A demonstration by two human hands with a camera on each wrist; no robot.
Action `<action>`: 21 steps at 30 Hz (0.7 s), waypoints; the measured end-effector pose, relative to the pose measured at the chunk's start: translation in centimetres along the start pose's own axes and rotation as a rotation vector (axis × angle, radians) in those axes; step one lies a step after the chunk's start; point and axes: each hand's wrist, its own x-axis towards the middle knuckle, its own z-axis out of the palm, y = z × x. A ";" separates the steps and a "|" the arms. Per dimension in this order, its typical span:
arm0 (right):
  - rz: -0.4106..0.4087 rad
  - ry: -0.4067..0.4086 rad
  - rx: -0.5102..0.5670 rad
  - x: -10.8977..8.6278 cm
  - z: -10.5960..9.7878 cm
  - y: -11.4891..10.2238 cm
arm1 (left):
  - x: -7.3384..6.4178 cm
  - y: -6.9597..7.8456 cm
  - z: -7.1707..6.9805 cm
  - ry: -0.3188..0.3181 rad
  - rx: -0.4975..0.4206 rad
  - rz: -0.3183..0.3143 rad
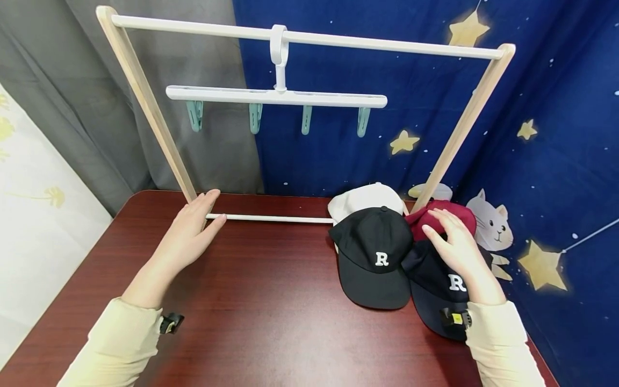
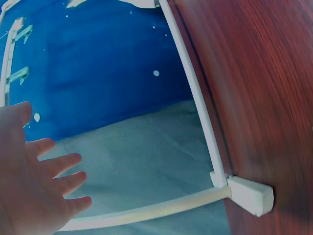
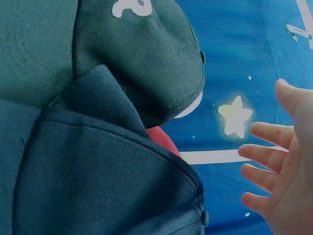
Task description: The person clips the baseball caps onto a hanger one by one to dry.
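My left hand [image 1: 191, 231] is held out with straight fingers near the foot of the rack's left wooden post [image 1: 155, 115]; in the left wrist view it holds nothing. On the right, my right hand [image 1: 456, 244] hovers over the caps with its fingers spread and empty, apart from them in the right wrist view. Below it lies a dark navy cap [image 1: 427, 269] with a white R, partly hidden by the hand and forearm. Beside that sits a black cap [image 1: 369, 242], also marked R. A white cap [image 1: 360, 199] and a dark red cap [image 1: 461, 212] lie behind them.
A white hanger [image 1: 275, 97] with several teal clips [image 1: 255, 118] hooks over the rack's top bar [image 1: 208, 28]. The rack's low white rod [image 1: 275, 219] crosses the back of the brown table [image 1: 271, 301]. Grey and star-printed blue curtains [image 1: 314, 156] hang behind.
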 end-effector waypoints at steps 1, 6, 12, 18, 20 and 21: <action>0.003 0.005 0.003 0.0 0.1 0.0 | 0.0 0.1 0.2 0.006 -0.005 0.003; 0.016 0.034 0.007 -0.3 0.8 0.0 | -0.1 0.5 0.9 0.000 -0.056 -0.039; 0.037 0.056 0.015 -0.9 1.5 -0.3 | -0.3 1.0 1.7 -0.009 -0.105 -0.097; 0.065 0.058 0.036 -1.5 2.1 -0.6 | -0.2 1.5 2.7 0.022 -0.129 -0.072; 0.064 0.063 0.042 -1.6 2.3 -0.6 | -0.2 1.8 3.0 0.019 -0.144 -0.072; 0.065 0.062 0.044 -1.6 2.4 -0.7 | -0.2 1.8 3.1 0.014 -0.156 -0.076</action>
